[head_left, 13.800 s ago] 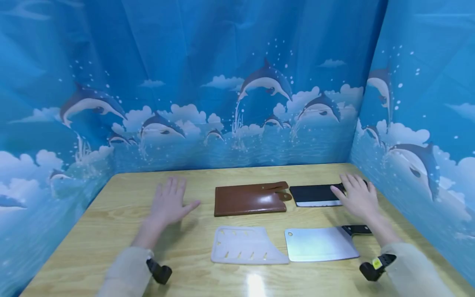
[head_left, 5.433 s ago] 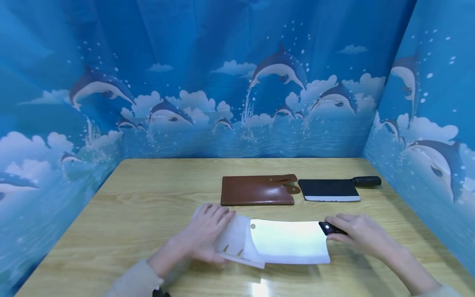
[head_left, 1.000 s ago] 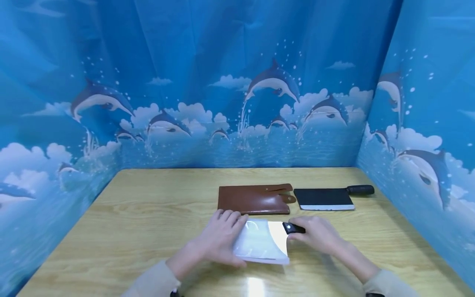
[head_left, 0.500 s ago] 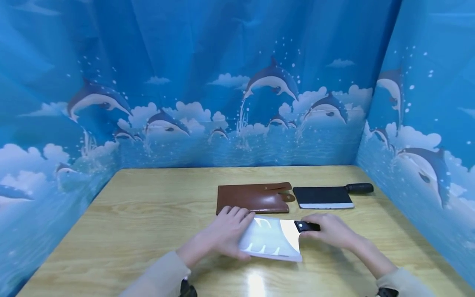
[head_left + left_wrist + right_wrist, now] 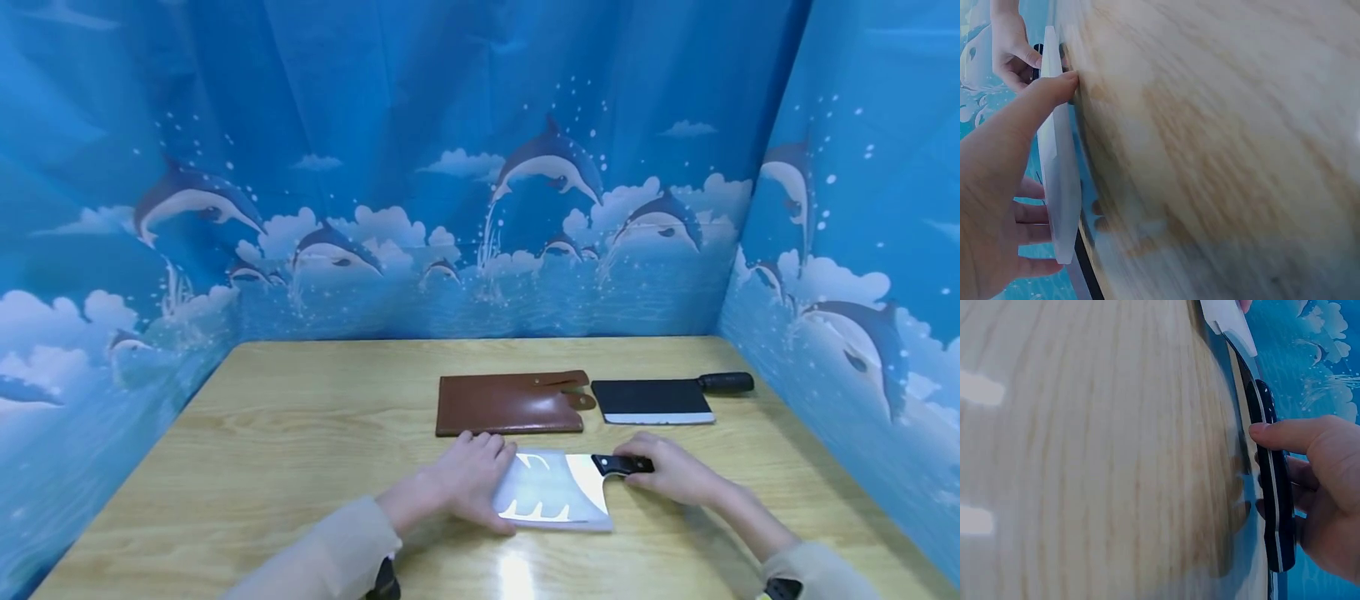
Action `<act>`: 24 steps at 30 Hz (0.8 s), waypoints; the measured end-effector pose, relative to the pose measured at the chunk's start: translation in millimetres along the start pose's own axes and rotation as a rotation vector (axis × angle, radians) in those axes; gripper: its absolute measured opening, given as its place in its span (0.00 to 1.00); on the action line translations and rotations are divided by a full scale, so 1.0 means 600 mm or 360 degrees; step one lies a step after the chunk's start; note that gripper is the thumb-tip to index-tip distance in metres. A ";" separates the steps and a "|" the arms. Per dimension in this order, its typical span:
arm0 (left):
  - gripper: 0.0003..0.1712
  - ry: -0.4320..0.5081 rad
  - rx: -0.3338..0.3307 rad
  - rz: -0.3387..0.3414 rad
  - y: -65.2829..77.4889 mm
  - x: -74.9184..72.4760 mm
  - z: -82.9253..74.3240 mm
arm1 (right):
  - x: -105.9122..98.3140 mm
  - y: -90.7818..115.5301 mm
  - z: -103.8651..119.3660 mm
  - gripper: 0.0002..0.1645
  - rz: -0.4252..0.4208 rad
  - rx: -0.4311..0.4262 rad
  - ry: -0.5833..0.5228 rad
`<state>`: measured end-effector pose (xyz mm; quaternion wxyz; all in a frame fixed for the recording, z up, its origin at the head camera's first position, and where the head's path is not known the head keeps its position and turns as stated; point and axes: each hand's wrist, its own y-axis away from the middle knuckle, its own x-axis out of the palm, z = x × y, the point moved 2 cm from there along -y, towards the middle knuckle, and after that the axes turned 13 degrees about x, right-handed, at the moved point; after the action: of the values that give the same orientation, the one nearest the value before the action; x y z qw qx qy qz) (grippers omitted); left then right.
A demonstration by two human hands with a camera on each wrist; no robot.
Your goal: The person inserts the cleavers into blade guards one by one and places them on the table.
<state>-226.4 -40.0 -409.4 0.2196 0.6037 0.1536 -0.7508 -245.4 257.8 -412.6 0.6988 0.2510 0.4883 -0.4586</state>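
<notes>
A translucent white blade guard (image 5: 551, 492) with bright slots covers most of a steel cleaver (image 5: 588, 475), leaving a strip of blade bare by the handle. My left hand (image 5: 474, 482) grips the guard's left end, thumb on the near edge and fingers at the far edge. In the left wrist view the guard (image 5: 1060, 181) is seen edge-on between thumb and fingers. On the right, my right hand (image 5: 675, 473) pinches the black riveted handle (image 5: 1275, 500), thumb on one side and fingers on the other, as the right wrist view shows.
Behind the hands a brown leather sheath (image 5: 502, 404) lies flat on the wooden table (image 5: 300, 408). To its right lies a second cleaver (image 5: 652, 400) with a black blade and pale edge. Dolphin-print curtains (image 5: 420, 167) close off the back and sides.
Guard and cleaver lay apart at first; then the blade was partly in the guard, and now it is mostly inside. Over the last second both hands have shifted slightly right with them.
</notes>
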 end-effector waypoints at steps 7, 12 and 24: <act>0.61 0.0099 -0.0011 0.0048 0.002 0.003 -0.002 | 0.005 -0.004 -0.001 0.18 0.0092 0.0039 0.0004; 0.62 0.0144 -0.0014 0.0092 0.006 0.005 -0.005 | 0.008 -0.005 0.000 0.19 0.0153 0.0089 -0.0027; 0.58 0.0273 -0.0166 -0.0048 0.021 -0.008 0.043 | -0.030 0.006 -0.041 0.17 -0.0153 0.0260 -0.0084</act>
<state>-240.7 -62.7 -398.5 0.2253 0.6511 0.2197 -0.6907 -255.3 286.0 -406.1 0.6658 0.2714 0.4420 -0.5363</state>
